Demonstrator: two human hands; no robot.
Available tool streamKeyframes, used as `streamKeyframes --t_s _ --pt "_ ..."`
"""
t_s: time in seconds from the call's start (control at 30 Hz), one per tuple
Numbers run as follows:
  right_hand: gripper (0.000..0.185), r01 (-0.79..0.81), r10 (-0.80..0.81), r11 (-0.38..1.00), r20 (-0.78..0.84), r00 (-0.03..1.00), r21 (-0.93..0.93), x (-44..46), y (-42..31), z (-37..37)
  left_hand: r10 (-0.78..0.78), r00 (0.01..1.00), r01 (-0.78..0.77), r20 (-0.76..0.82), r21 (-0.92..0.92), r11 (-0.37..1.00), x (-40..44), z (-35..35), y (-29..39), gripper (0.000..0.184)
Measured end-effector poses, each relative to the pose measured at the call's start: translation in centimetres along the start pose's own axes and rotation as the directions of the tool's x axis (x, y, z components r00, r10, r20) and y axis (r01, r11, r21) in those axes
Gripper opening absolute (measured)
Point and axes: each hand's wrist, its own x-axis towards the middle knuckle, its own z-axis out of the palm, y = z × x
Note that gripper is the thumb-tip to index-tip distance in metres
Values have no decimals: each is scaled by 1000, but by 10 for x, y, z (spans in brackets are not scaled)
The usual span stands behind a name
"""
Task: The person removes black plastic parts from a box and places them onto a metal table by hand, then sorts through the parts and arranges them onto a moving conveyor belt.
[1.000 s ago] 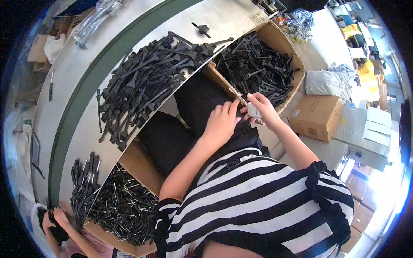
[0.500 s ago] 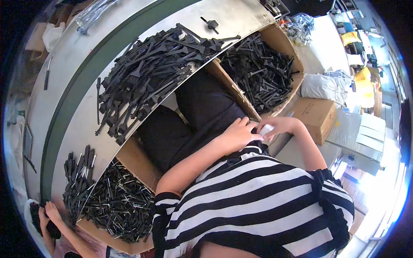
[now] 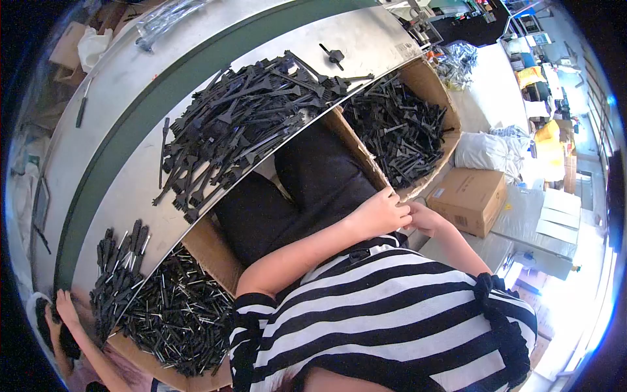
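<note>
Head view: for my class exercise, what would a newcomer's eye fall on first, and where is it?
Probably the big heap of black, brush-like pieces on the metal table, upper left of centre. Next, perhaps, the striped top filling the lower middle, with the person's left hand and right hand close together above it. Then a brimming cardboard box at upper right.

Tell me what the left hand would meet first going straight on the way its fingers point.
Most likely the right hand: the left hand points towards it, and their fingertips look to be touching or nearly so, though depth is hard to judge here.
</note>
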Motion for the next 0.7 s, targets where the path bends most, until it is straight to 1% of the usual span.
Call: streamKeyframes --t_s 0.03,0.13,0.17,0.23,0.3,0.4,0.43,0.47,0.53,0.6,0.63,0.67,0.7 --pt "26 6 -21 984 82 996 176 2 3 2 9 1000 -9 -6 6 1000 0 1 0 9" --pt "20 -153 141 898 61 988 412 0 -1 9 24 997 -22 -69 29 999 -1 1 2 12" --pt "18 -157 153 863 47 987 480 4 3 11 27 996 -23 -86 37 999 -2 0 3 12" --pt "18 -109 75 772 80 994 626 12 16 15 39 989 -33 -143 43 999 -2 -1 3 13" --pt "18 -54 -13 647 82 997 761 17 27 24 28 987 -23 -157 32 999 -3 1 5 12" --pt "18 -46 -12 632 69 998 774 26 36 26 31 984 -23 -173 48 999 -4 2 6 12" --pt "17 -47 81 581 0 997 812 27 32 32 36 983 -25 -177 60 998 -4 2 6 12" --pt "18 -43 84 577 -7 996 816 29 30 33 36 984 -26 -175 59 998 -3 2 6 12" --pt "18 -20 75 638 -36 997 770 30 23 34 39 985 -30 -167 55 998 -3 2 5 12" --pt "18 19 47 789 -92 995 615 31 14 34 49 983 -38 -179 67 997 -3 0 4 12" --pt "18 45 17 903 -142 990 427 30 10 33 46 983 -33 -176 72 997 -4 1 4 12" --pt "18 68 -32 980 -192 981 186 29 6 33 41 984 -28 -172 80 996 -5 0 4 12" --pt "19 78 -123 978 -237 964 -191 29 2 34 24 986 -12 -167 72 997 -6 0 4 14"
